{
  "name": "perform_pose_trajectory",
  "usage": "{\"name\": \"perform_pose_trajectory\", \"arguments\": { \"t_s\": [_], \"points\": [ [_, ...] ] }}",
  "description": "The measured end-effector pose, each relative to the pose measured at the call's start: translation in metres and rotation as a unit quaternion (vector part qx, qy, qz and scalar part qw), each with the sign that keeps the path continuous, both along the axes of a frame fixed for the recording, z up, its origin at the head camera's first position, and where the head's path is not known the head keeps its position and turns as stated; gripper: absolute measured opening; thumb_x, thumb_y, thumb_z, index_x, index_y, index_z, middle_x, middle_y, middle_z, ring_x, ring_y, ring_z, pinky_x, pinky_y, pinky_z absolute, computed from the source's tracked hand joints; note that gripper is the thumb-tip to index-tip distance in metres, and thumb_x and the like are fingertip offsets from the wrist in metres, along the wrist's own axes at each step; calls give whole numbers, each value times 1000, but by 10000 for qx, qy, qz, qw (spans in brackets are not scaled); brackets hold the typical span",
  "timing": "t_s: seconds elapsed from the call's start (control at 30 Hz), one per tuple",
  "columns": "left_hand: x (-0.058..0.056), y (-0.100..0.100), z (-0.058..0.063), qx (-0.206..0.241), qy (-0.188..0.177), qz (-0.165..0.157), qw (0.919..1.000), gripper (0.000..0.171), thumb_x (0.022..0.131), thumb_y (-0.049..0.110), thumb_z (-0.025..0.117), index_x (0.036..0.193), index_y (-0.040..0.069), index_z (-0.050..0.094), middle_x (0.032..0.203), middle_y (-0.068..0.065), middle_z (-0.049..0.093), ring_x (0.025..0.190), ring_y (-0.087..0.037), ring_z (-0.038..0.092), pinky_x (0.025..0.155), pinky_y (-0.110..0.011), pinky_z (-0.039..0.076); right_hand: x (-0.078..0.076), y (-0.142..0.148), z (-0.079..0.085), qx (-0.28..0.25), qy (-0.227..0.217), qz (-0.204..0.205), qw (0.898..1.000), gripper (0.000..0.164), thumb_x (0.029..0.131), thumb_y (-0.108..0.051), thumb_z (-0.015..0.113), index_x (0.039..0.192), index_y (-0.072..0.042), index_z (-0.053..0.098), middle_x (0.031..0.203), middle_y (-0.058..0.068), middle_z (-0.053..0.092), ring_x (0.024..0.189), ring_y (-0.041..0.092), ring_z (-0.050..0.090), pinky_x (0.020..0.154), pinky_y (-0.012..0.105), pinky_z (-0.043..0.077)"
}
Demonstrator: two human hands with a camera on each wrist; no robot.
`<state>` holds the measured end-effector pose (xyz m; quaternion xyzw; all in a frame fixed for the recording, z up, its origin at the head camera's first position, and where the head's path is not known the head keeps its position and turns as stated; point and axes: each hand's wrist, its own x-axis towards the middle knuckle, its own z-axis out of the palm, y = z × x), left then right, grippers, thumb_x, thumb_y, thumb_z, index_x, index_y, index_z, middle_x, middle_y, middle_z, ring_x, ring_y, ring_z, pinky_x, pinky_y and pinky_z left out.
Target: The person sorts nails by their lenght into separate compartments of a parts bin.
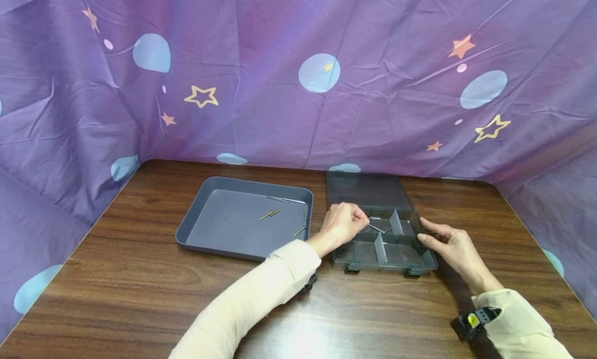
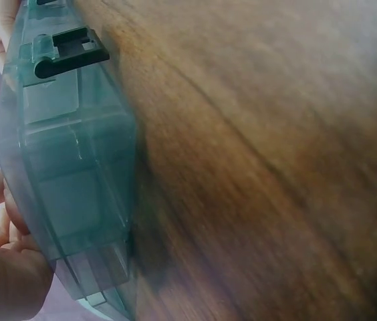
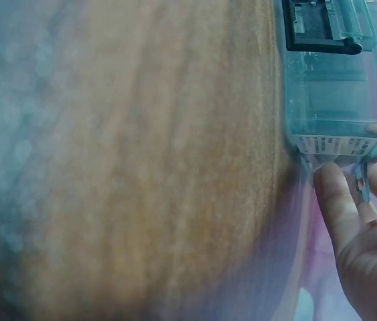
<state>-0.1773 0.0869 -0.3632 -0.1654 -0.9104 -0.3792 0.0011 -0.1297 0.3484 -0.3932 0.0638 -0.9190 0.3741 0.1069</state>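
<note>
A dark translucent divided plastic box [image 1: 356, 253] stands with its lid [image 1: 368, 190] laid back. Over its back left compartment is my left hand [image 1: 344, 223], pinching a thin silver metal rod [image 1: 377, 228] at the fingertips. More thin metal pieces lie in that compartment, partly hidden by the hand. The left wrist view shows the curled fingers [image 2: 8, 267] beyond the box wall. My right hand [image 1: 454, 247] touches the box's right side with extended fingers. In the right wrist view, a fingertip rests by a printed label [image 3: 335, 145] on that wall.
To the left of the box lies a grey tray [image 1: 224, 229] holding several thin gold and silver metal rods [image 1: 267, 215]. Two black latches [image 1: 352, 268] project from the box's front. A purple patterned cloth [image 1: 261, 115] hangs behind the wooden table [image 1: 140, 276].
</note>
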Motion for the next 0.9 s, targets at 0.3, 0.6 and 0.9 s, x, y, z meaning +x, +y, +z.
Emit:
{"name": "perform_pose_trajectory", "arguments": {
  "t_s": [0.3,0.6,0.9],
  "points": [
    [-1,-3,-1,10,81,-142,9999,7,81,25,71,82,20,74,76,9,71,69,-1,60,63,-14,43,1,-2,1,-65,-138,17,9999,46,88,-20,67,126,4,55,122,28,55,95,-23,43,74,1,38],
    [-2,-12,2,379,-177,-408,9983,7,83,23,70,85,17,74,78,7,72,66,1,61,63,-13,44,2,-1,1,-59,-191,6,9998,47,88,-20,67,126,4,55,123,28,54,95,-23,42,75,1,38],
    [-14,-41,11,777,-226,-251,9964,8,83,20,70,85,12,73,76,0,73,60,-3,62,61,-14,44,1,-1,1,-138,-133,17,9998,45,87,-16,67,125,5,55,122,27,55,95,-22,43,73,1,39]
  ]
}}
